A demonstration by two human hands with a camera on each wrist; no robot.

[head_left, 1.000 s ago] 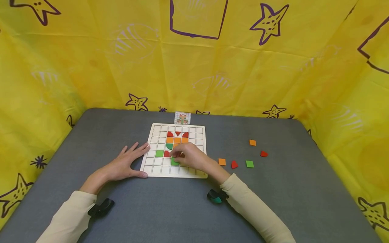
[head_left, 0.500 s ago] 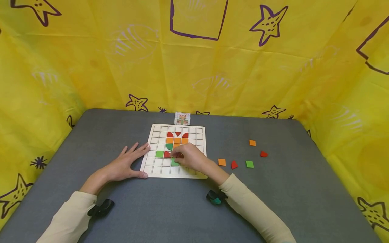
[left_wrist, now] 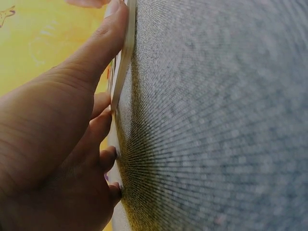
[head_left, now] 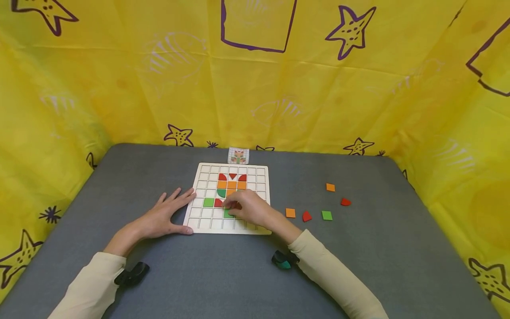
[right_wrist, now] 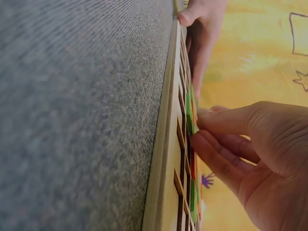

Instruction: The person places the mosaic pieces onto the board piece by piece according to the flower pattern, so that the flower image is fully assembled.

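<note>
A pale gridded board (head_left: 203,225) lies on the table with coloured tiles in its middle cells. Spread along its left edge is my left hand (head_left: 161,218), fingers straight, thumb at the near left corner, which the left wrist view shows too. My right hand (head_left: 250,206) bends over the board, thumb and fingertips pinching at a green tile (right_wrist: 189,109) in a lower middle cell. A red tile (head_left: 218,203) and a light green square (head_left: 208,202) sit left of those fingertips. Orange squares (head_left: 231,185) fill a row farther up. Cells under my right hand are hidden.
Right of the board lie loose tiles: an orange square (head_left: 290,213), a red piece (head_left: 306,216), a green square (head_left: 326,215), another red piece (head_left: 345,201) and another orange square (head_left: 330,187). A small pattern card (head_left: 238,156) lies behind the board. Yellow cloth (head_left: 255,88) surrounds the table.
</note>
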